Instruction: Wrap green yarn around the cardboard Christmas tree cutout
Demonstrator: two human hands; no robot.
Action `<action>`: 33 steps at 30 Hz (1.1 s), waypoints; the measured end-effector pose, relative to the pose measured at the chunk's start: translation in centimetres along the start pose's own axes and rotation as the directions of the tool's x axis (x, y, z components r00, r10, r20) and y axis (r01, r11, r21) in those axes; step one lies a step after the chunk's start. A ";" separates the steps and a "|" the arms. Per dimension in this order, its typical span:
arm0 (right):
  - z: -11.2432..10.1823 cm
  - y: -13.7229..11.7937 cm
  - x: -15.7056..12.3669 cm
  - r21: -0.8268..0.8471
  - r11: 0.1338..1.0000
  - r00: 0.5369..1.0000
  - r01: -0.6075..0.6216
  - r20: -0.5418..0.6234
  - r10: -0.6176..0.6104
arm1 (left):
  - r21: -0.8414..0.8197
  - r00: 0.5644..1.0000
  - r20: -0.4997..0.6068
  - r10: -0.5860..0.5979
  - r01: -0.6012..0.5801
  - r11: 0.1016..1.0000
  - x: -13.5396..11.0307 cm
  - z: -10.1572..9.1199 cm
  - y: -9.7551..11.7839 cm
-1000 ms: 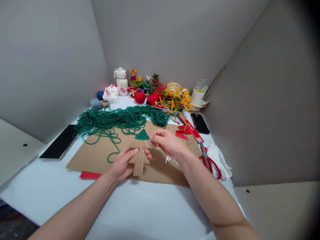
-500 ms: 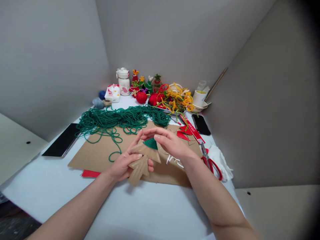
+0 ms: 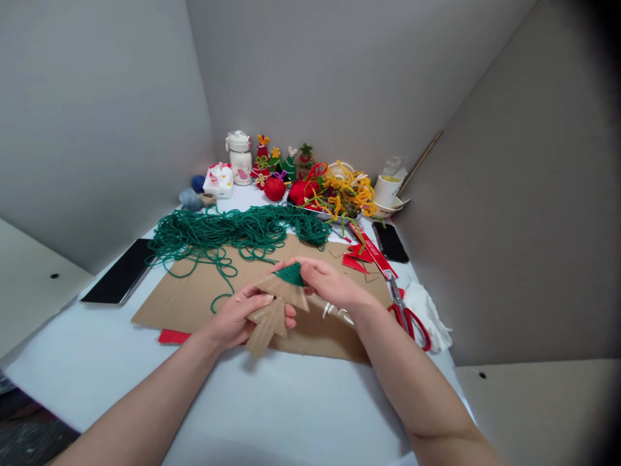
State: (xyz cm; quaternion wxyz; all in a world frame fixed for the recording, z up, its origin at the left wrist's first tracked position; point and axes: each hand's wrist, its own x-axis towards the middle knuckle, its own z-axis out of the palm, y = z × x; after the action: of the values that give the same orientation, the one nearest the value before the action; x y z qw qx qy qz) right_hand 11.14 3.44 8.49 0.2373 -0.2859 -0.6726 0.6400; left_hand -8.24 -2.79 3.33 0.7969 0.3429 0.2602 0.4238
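My left hand (image 3: 237,316) is closed around a tree-shaped cardboard cutout (image 3: 269,320), thumb on its front and fingers behind. The cutout is tilted, with its trunk pointing down toward me. Green yarn (image 3: 290,274) is wrapped round its upper tip; the lower tiers are bare brown. At the wrapped tip my right hand (image 3: 326,281) is closed, its thumb by the yarn's right edge and other fingers partly hidden behind; the strand in its grip is too fine to see. A loose green strand (image 3: 213,301) runs from the yarn heap (image 3: 218,230) toward my left hand.
A cardboard sheet (image 3: 169,301) lies beneath my hands. Red-handled scissors (image 3: 410,320), a white tissue (image 3: 429,317) and a phone (image 3: 391,242) are at right. A dark tablet (image 3: 116,272) lies left. Yellow yarn (image 3: 352,191), a bottle (image 3: 240,162) and small decorated trees (image 3: 274,158) stand behind.
My right hand has come down from over the cutout's tip to its right edge, its thumb now against the wrapped yarn. The cutout and left hand have shifted slightly.
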 end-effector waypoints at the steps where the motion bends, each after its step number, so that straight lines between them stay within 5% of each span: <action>1: 0.0 0.1 0.0 0.015 1.000 1.000 -0.020 -0.019 0.021 | 0.011 1.000 -0.011 0.010 -0.010 1.000 0.0 0.1 0.1; 27: 0.2 -0.3 0.3 -0.149 0.989 0.965 -0.001 -0.261 -0.038 | 0.046 0.964 -0.253 0.084 -0.075 0.996 0.6 0.6 0.5; 33: 0.0 -0.3 0.1 -0.188 0.982 0.972 -0.010 -0.234 -0.035 | 0.020 0.961 -0.267 0.075 -0.072 0.997 0.5 0.6 0.4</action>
State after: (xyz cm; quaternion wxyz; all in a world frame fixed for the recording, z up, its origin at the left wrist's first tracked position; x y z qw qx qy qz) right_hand 11.01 3.52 8.76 0.2917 -0.3770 -0.6988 0.5334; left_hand -7.74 -2.40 3.93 0.7366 0.2960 0.3547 0.4941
